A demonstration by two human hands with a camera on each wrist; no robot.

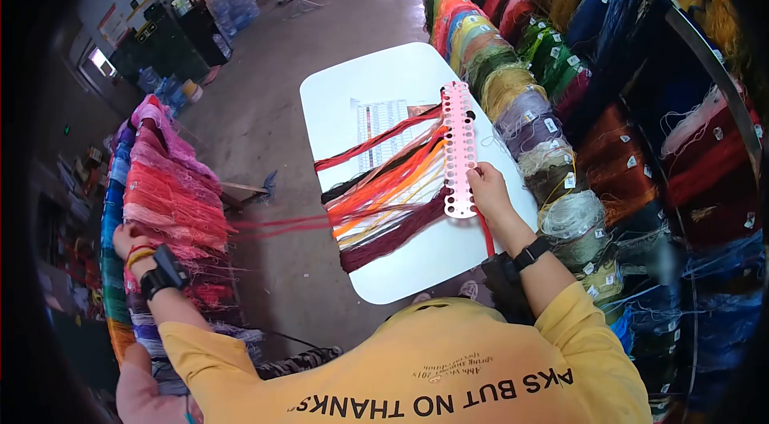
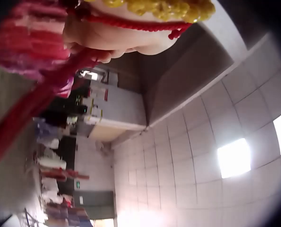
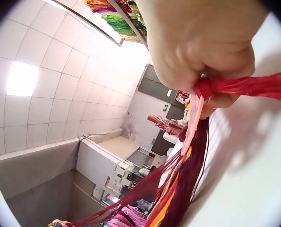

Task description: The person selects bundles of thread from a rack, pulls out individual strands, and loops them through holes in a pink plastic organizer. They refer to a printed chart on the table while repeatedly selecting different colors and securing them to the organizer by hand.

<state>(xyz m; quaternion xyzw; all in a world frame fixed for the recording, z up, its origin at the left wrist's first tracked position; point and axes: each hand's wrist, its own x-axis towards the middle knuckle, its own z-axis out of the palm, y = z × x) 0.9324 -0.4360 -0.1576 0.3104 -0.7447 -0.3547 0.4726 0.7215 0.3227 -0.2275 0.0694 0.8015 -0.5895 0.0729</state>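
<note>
Over the white table, my right hand [image 1: 490, 198] grips a red thread bundle at the lower right edge of a pink card with holes [image 1: 459, 148]. In the right wrist view a thick red tail [image 3: 258, 86] leaves the fingers, beside the pink card's thin edge [image 3: 194, 118]. Out to the left, my left hand [image 1: 132, 243] holds the far end of long red strands [image 1: 280, 224], stretched across from the card. The left wrist view has this red bundle [image 2: 31, 101] running from the curled fingers. Orange, black, yellow and maroon thread bundles [image 1: 392, 236] hang leftward from the card.
A printed chart [image 1: 380, 132] lies on the white table [image 1: 360, 80], partly under the threads. To the left stands a rack of pink and red skeins [image 1: 176, 192]. Racks of many-coloured skeins [image 1: 529, 116] line the right side. Another person's arm [image 1: 144, 384] shows at lower left.
</note>
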